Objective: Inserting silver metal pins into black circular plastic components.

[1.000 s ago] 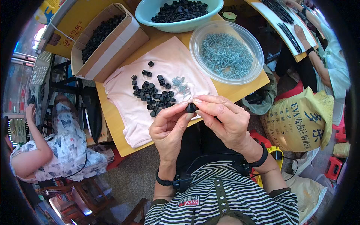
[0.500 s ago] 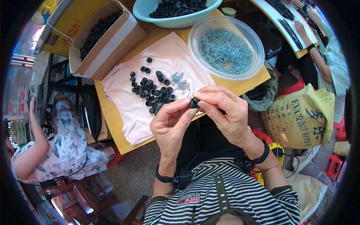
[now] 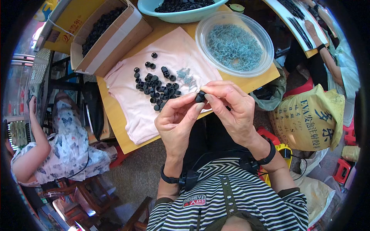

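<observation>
Head: screws [image 3: 184, 73], black caps [image 3: 154, 78] on cloth [image 3: 131, 119]

On the right I see one bulging yellow sack [image 3: 308, 119], and near it a red plastic stool [image 3: 341, 171]. On the left, a person in butterfly-patterned dress [image 3: 65, 156] is near a wooden chair [image 3: 83, 194].

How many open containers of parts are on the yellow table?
3: cardboard box at left, pale blue basin at the far side, clear round tub at right.
</observation>
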Available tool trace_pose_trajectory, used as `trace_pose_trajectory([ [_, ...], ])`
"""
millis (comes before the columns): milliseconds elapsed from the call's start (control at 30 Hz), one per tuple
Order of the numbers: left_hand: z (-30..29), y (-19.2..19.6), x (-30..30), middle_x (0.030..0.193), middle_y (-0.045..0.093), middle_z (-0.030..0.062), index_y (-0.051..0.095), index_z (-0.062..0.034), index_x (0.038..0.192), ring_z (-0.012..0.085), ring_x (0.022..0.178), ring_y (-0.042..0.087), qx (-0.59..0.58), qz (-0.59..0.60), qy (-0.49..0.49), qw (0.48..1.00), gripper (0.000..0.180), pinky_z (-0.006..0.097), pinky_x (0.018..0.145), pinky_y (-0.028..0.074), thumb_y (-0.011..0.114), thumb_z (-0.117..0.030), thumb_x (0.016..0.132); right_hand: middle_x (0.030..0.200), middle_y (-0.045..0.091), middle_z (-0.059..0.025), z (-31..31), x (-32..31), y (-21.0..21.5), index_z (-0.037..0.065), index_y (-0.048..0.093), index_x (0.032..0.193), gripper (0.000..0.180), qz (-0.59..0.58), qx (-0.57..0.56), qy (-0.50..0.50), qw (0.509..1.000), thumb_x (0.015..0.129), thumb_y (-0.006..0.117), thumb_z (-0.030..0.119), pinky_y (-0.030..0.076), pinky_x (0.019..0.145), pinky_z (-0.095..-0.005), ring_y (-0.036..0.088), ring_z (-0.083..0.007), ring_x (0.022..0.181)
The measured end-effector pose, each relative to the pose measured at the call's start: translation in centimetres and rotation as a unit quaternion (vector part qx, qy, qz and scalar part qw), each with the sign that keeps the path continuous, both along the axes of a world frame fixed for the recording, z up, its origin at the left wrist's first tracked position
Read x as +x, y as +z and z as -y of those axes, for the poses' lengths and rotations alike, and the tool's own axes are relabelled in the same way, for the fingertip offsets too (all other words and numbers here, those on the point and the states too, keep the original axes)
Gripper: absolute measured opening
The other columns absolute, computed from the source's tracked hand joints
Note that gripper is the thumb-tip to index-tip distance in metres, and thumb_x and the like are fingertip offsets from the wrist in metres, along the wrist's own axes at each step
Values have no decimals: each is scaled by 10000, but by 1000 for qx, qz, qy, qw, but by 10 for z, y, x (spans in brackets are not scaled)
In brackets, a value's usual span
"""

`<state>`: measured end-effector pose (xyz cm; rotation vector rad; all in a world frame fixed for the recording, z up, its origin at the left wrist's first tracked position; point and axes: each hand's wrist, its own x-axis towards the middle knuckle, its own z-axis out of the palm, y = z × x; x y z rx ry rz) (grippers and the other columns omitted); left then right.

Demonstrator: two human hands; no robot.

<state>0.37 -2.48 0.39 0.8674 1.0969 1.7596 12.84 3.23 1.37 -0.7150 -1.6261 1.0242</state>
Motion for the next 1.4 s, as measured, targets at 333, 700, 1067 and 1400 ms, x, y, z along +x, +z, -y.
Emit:
trace_pose_trajectory([
  [333,-2,-5,3,1011,626,140,595,49,1012,156,898,628,7,16,19,1000,225,256,813,520,638,67,792,926,621,-123,-4,0,0,-11,629,956,139,14,-22,8,1000,820,612,16,518,577,-236,627,-158,743],
  [700,-4,-3,4,1004,628,136,611,36,972,151,891,624,9,38,28,999,202,262,822,512,646,80,778,935,601,-129,-6,-1,-1,-12,614,973,207,46,51,-10,998,767,632,-23,514,598,-242,613,-180,787],
  [1067,-5,-4,5,967,642,105,621,5,954,133,879,622,-39,117,-2,992,182,248,808,505,653,57,782,967,576,-130,-11,-2,-16,-6,605,979,323,99,129,-20,986,666,668,-59,503,586,-289,594,-207,823],
  [1400,-3,-10,10,999,633,104,616,-6,947,133,904,608,-22,161,16,987,175,262,839,490,654,49,784,812,555,-69,-5,-8,-10,21,631,934,284,72,95,-61,991,665,684,-52,457,505,-239,548,-143,666],
])
